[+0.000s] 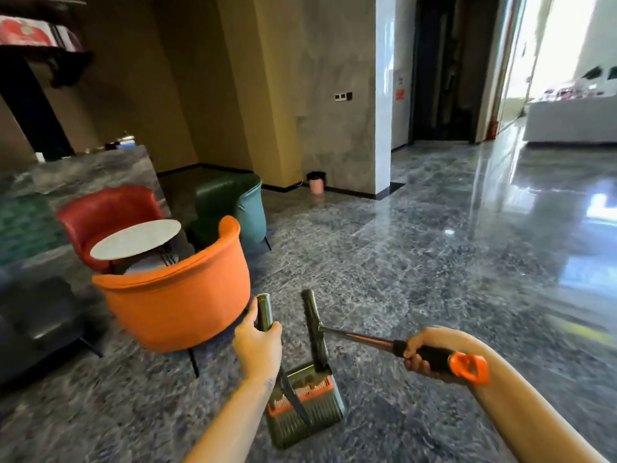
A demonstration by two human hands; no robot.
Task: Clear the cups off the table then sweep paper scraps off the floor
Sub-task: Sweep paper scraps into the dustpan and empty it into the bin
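Floor of polished grey marble runs right toward bright glass. At the left a round table stands among chairs, an orange chair nearest, with a pink bin by the wall. The left hand grips the top of the dustpan handle, pan low near the floor. The right hand is curled round the broom grip, its head just above the pan.

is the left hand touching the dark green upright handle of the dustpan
Touching. The head view shows the left hand gripping the top of the dark green upright dustpan handle, fingers on one side and thumb on the other, with no gap.
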